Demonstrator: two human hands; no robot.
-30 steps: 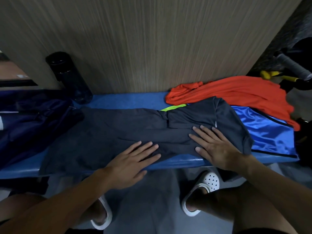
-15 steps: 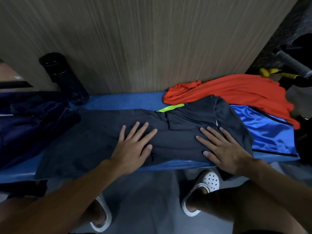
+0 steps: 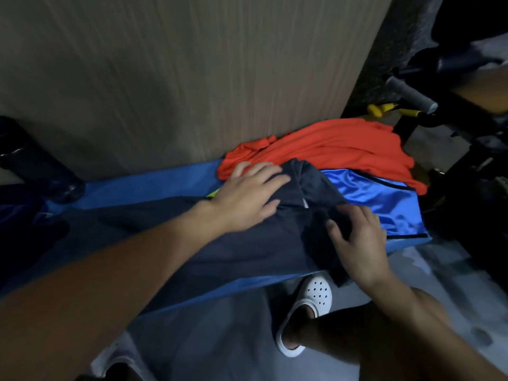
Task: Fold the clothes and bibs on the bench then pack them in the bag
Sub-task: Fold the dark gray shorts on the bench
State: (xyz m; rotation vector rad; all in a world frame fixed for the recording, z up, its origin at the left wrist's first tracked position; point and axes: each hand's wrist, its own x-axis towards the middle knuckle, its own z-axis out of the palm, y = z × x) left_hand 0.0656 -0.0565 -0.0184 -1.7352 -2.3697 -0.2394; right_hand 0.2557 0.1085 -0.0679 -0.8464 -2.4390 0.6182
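A dark grey shirt (image 3: 220, 243) with a neon-green trim lies lengthwise on the blue bench (image 3: 151, 185). My left hand (image 3: 250, 193) rests on its far right end near the collar, fingers spread, fingertips by the orange garment (image 3: 330, 144). My right hand (image 3: 357, 243) is at the shirt's near right corner, its thumb and curled fingers pinching a fold of the dark fabric. A shiny blue garment (image 3: 384, 199) lies under the shirt's right end. The dark navy bag (image 3: 16, 215) shows dimly at the left edge.
A dark bottle (image 3: 41, 166) stands on the bench against the wood-grain wall. Dark equipment with a grey grip (image 3: 409, 92) and yellow parts stands past the bench's right end. My feet in white clogs (image 3: 308, 306) are on the grey floor below.
My left hand has slid from the shirt's middle to its right end by the collar. My right hand has gone from lying flat to pinching the fabric. The view has swung right.
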